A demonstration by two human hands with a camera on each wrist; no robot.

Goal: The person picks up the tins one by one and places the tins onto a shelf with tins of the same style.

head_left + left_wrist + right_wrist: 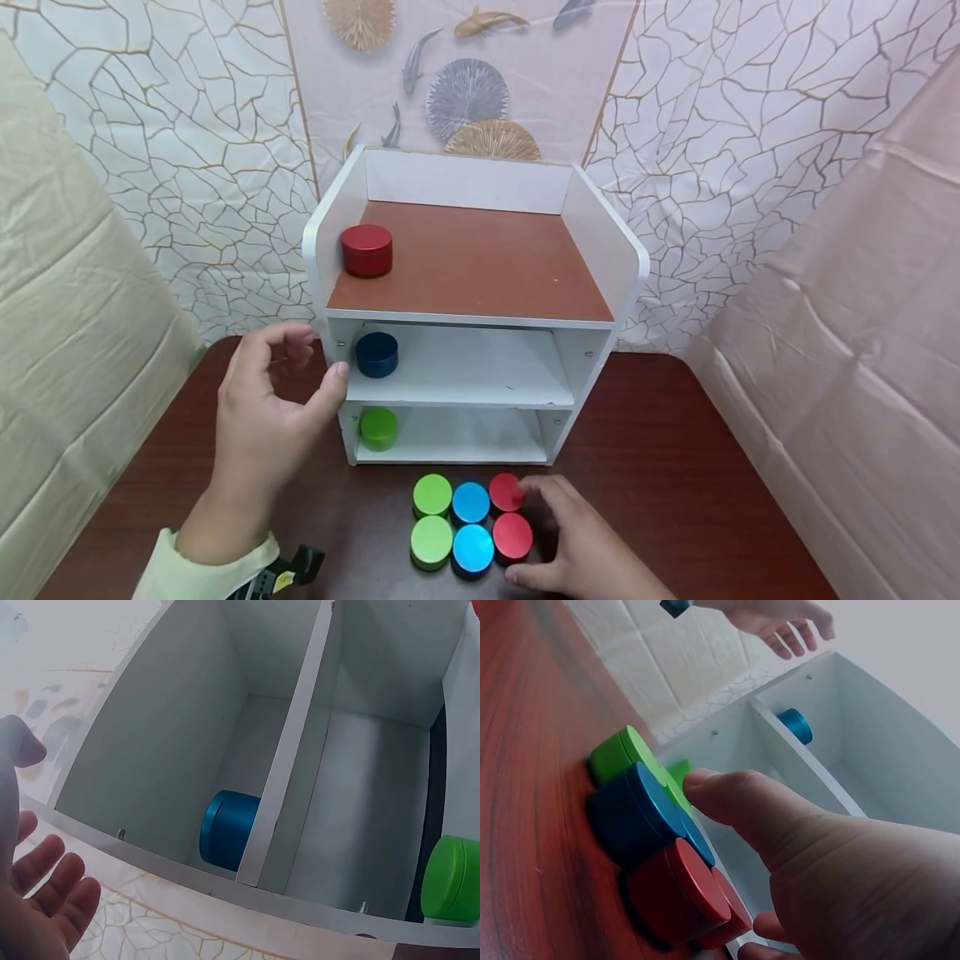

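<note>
My left hand (270,408) hovers in the air beside the left wall of the shelf unit, thumb and fingers spread apart with nothing between them. Nearest to it is a round blue tin (377,355) on the middle shelf. My right hand (581,537) is at the right side of the tins on the table, its index fingertip at the rear red tin (506,492) and its thumb by the front red tin (513,537). Left of these stand two blue tins (472,548) and two green tins (431,542), making two rows close together.
A white shelf unit (457,392) stands behind the tins. A larger red tin (367,251) sits on its brown top at the left, and a green tin (378,428) on its bottom shelf. Cloth screens (840,333) flank the dark wooden table (660,442).
</note>
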